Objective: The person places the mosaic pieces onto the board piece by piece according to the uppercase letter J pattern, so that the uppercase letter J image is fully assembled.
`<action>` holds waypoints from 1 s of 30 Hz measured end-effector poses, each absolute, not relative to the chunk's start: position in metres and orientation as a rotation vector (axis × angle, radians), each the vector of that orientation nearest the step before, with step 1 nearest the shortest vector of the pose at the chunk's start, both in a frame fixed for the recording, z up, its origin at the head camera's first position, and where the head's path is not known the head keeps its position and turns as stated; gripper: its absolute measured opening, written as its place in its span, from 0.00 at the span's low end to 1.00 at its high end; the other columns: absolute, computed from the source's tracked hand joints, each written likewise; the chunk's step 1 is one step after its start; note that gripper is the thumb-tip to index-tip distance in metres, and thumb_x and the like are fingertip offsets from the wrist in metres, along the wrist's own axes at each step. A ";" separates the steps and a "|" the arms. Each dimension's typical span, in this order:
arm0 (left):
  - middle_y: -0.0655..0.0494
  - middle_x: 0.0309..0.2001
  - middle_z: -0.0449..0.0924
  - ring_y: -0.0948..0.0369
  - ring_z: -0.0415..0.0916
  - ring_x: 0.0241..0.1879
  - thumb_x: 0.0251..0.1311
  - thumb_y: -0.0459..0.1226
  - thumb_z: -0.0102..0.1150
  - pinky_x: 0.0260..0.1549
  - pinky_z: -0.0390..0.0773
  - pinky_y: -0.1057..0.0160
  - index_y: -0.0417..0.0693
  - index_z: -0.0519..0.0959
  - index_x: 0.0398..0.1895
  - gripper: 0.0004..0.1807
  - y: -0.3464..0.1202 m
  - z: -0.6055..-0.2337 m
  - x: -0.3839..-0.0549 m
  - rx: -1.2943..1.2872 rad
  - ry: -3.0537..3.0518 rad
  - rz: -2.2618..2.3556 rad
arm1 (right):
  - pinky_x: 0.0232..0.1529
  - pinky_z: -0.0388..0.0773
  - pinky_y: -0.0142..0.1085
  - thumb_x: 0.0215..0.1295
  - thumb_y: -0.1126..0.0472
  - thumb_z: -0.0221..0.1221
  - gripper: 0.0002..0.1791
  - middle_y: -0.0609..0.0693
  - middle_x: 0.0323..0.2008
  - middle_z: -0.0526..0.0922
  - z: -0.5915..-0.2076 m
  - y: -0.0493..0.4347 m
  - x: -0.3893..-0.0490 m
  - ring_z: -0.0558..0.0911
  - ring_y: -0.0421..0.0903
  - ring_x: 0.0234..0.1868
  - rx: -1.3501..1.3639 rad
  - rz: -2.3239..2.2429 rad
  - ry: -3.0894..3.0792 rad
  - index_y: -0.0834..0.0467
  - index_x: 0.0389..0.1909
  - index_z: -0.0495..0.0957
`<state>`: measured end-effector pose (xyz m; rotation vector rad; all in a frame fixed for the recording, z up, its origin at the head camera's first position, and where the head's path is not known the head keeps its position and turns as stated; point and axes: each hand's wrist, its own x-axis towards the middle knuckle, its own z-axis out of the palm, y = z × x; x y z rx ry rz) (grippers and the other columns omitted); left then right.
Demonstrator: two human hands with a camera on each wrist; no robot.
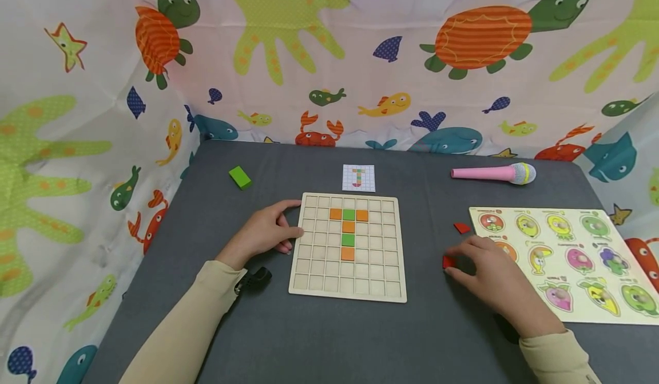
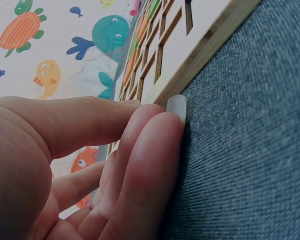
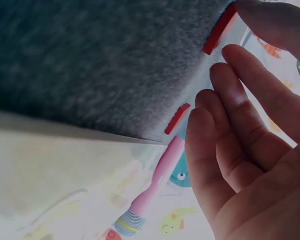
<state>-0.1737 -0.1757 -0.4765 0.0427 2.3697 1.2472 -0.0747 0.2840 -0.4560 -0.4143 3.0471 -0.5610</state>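
A wooden grid board (image 1: 319,281) lies mid-table with several orange and green square tiles forming a T. My left hand (image 1: 262,226) rests at its left side, index and thumb touching the edge; the left wrist view shows these fingertips against the board's side (image 2: 200,60). To the right of the board my right hand (image 1: 486,272) pinches a red tile (image 1: 449,262) at the tabletop, thumb at one end and index fingertip at the other. A second red tile (image 1: 461,228) lies just beyond, also visible in the right wrist view as a red strip (image 3: 177,119).
Behind the board lies a small card (image 1: 358,178) with a coloured J pattern. A green block (image 1: 239,177) is at the back left, a pink toy microphone (image 1: 489,173) at the back right. The fruit-and-vegetable puzzle board (image 1: 530,309) sits under and beside my right forearm. Printed cloth surrounds the table.
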 end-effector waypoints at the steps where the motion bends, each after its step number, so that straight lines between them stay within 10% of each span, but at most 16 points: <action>1: 0.45 0.36 0.80 0.54 0.88 0.27 0.65 0.42 0.77 0.29 0.91 0.57 0.61 0.68 0.82 0.42 -0.176 -0.477 -0.174 0.042 2.370 1.247 | 0.53 0.86 0.59 0.58 0.58 0.80 0.17 0.51 0.46 0.87 -0.457 0.285 -0.075 0.83 0.53 0.50 -0.416 -0.556 3.048 0.53 0.48 0.91; 30: 0.45 0.37 0.80 0.54 0.88 0.26 0.65 0.42 0.77 0.29 0.91 0.57 0.61 0.68 0.82 0.43 -0.176 -0.476 -0.173 0.020 2.357 1.270 | 0.55 0.85 0.58 0.57 0.58 0.81 0.14 0.51 0.45 0.86 -0.461 0.284 -0.085 0.82 0.53 0.49 -0.435 -0.550 3.036 0.53 0.43 0.90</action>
